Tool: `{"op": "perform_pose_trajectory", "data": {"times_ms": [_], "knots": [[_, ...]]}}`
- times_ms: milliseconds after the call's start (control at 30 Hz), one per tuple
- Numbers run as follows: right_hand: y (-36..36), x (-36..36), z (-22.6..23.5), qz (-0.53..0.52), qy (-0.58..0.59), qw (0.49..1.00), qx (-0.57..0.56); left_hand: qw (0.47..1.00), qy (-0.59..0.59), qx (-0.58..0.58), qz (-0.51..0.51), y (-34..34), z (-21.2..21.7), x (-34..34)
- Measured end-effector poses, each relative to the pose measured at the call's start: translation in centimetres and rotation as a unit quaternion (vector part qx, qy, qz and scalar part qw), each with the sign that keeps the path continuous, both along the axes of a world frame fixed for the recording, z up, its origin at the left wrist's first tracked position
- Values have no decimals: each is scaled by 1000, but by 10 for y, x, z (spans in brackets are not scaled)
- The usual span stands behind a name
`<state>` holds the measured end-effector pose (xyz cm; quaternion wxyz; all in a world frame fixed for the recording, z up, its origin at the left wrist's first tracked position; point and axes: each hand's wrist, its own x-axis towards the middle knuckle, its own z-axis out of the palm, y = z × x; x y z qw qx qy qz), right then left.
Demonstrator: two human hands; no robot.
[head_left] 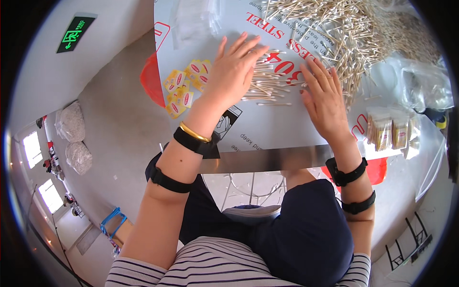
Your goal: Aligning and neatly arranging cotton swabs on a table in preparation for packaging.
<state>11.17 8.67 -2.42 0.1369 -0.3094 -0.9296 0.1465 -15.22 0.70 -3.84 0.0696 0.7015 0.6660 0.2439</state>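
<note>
My left hand (234, 69) is over the metal-topped table (258, 136) with its fingers stretched out and apart. It rests at the left ends of a small, roughly lined-up group of cotton swabs (267, 85). Across from it, my right hand (326, 103) is open too, its fingers extended near the right ends of that group. Some swab tips are hidden under the left hand. A large loose heap of cotton swabs (351, 43) spreads beyond the right hand. Left of my left hand lie several small yellow-and-white printed cards (178, 98).
Clear plastic bags (196, 21) lie at the table's far left. Filled swab packs (385, 131) stand at the right edge, near a crumpled clear bag (423, 86). Red stools (152, 81) show below the tabletop. White sacks (71, 124) sit on the floor at left.
</note>
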Motion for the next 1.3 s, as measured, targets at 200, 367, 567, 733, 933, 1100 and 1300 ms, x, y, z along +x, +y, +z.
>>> {"op": "perform_pose_trajectory", "data": {"times_ms": [200,367,567,733,933,1100,1300], "knots": [[13,18,1,-24,29,998,57,999,11,32,20,7,1,-11],[21,22,7,-14,51,998,40,999,-5,8,37,16,4,-24],[25,23,5,2,47,998,37,997,-39,11,62,20,2,-25],[24,13,4,32,33,998,34,996,-57,33,65,17,3,-18],[14,12,19,12,50,999,7,993,-85,58,61,-22,25,-2],[-18,2,18,110,56,992,-37,997,-62,-13,35,-71,28,24],[-31,-14,12,111,17,993,-26,998,-28,-1,56,-71,18,30]]}}
